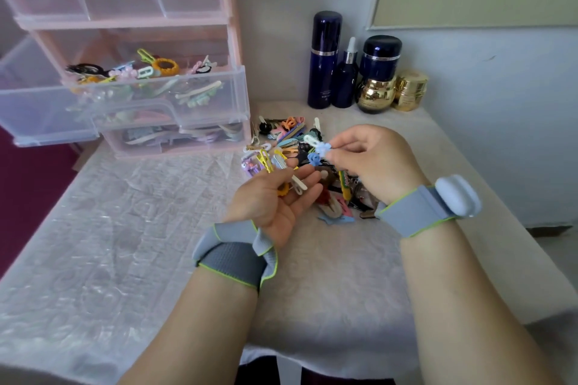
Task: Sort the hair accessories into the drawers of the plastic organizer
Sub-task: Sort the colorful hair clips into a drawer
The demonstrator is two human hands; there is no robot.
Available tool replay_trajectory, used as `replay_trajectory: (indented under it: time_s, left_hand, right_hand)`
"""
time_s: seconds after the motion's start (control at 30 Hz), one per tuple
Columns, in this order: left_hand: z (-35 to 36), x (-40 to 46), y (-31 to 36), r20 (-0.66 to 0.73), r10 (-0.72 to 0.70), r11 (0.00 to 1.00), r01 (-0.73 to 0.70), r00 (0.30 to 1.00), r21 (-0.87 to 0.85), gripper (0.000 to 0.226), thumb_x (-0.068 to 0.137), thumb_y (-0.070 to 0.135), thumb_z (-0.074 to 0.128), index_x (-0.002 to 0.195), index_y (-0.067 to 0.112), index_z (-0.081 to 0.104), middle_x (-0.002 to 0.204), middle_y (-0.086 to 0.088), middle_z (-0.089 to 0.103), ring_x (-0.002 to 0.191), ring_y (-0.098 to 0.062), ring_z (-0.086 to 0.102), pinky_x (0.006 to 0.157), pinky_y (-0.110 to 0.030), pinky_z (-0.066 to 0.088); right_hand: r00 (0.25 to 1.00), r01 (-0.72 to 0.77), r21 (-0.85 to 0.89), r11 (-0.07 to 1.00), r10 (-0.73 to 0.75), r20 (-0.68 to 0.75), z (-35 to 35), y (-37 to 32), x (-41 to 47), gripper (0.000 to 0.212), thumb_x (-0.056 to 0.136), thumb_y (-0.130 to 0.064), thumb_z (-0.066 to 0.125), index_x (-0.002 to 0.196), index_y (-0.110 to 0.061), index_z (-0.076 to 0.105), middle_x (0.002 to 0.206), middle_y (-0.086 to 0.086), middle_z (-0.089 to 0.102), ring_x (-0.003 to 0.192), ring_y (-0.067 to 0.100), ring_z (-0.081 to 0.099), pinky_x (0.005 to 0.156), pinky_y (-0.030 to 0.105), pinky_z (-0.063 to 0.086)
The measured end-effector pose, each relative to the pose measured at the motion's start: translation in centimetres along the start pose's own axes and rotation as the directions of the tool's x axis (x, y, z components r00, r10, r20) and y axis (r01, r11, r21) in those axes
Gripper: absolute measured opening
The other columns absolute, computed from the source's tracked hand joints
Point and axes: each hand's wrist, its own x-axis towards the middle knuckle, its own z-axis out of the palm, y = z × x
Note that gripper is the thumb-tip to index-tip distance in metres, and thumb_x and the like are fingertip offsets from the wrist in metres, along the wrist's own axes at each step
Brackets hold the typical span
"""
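A table (131, 247) under a pale, patterned cover fills the view, its near edge running along the bottom and its right edge slanting back toward the wall; the widest bare stretch lies at the left and in front of the forearms. At the back left stands the pink-framed plastic organizer (233, 40), its middle drawer (194, 97) pulled out over the table and heaped with clips and hair ties, while another clear drawer (37, 103) juts out at the far left. Dark blue bottles (325, 59) and gold jars (377, 94) crowd the back corner against the wall. Between organizer and right edge lies the pile of hair accessories (287, 137), partly hidden by the hands. The left hand (275, 200), palm up with fingers loosely curled, cradles several clips, a yellow clip (266, 161) sticking out. The right hand (372, 159) pinches a white clip with blue bows (317, 147) just above the pile.
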Motion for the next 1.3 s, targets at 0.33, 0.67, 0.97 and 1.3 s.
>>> replay_trajectory:
  time_s: [0.33, 0.67, 0.97, 1.3]
  left_hand:
    - [-0.9, 0.1, 0.9, -0.043, 0.051, 0.997, -0.053, 0.998, -0.051, 0.012, 0.093, 0.006, 0.048, 0.089, 0.000, 0.057, 0.078, -0.014, 0.063, 0.067, -0.023, 0.065, 0.056, -0.032, 0.057]
    - [-2.3, 1.4, 3.8, -0.226, 0.156, 0.987, -0.159, 0.962, 0.002, 0.011, 0.091, 0.015, 0.054, 0.083, 0.012, 0.060, 0.067, -0.005, 0.058, 0.047, -0.011, 0.055, 0.042, -0.014, 0.048]
    - [-2.4, 2.7, 4.9, -0.310, 0.119, 0.992, -0.103, 0.943, 0.069, 0.021, 0.093, 0.018, 0.049, 0.075, 0.011, 0.057, 0.032, 0.000, 0.049, 0.026, -0.007, 0.046, 0.035, -0.014, 0.044]
    - [-2.1, 2.6, 4.8, -0.299, 0.081, 0.991, -0.045, 0.951, 0.125, 0.023, 0.096, 0.020, 0.045, 0.076, 0.013, 0.054, 0.065, -0.005, 0.048, 0.041, -0.009, 0.048, 0.035, -0.014, 0.045]
  right_hand:
    - [0.988, 0.126, -0.090, 0.988, -0.117, 0.097, 2.5, -1.4, 0.8, 0.011, 0.084, -0.028, 0.062, 0.078, -0.027, 0.070, 0.070, -0.014, 0.065, 0.067, -0.001, 0.059, 0.060, 0.016, 0.045]
    - [0.984, 0.167, -0.673, 0.721, -0.073, 0.165, 5.4, -2.6, 8.1, 0.029, 0.095, -0.022, 0.040, 0.114, -0.013, 0.060, 0.123, 0.013, 0.054, 0.113, 0.033, 0.048, 0.090, 0.035, 0.038]
    - [0.951, 0.135, -0.704, 0.697, 0.108, 0.290, 8.2, -2.9, 11.3, 0.039, 0.098, -0.015, 0.033, 0.137, -0.013, 0.040, 0.142, 0.014, 0.039, 0.128, 0.033, 0.039, 0.104, 0.031, 0.034]
    - [0.928, 0.241, -0.639, 0.731, 0.019, 0.372, 9.4, -1.9, 10.1, 0.036, 0.095, -0.036, 0.034, 0.126, -0.026, 0.049, 0.125, 0.015, 0.049, 0.119, 0.037, 0.036, 0.093, 0.035, 0.033]
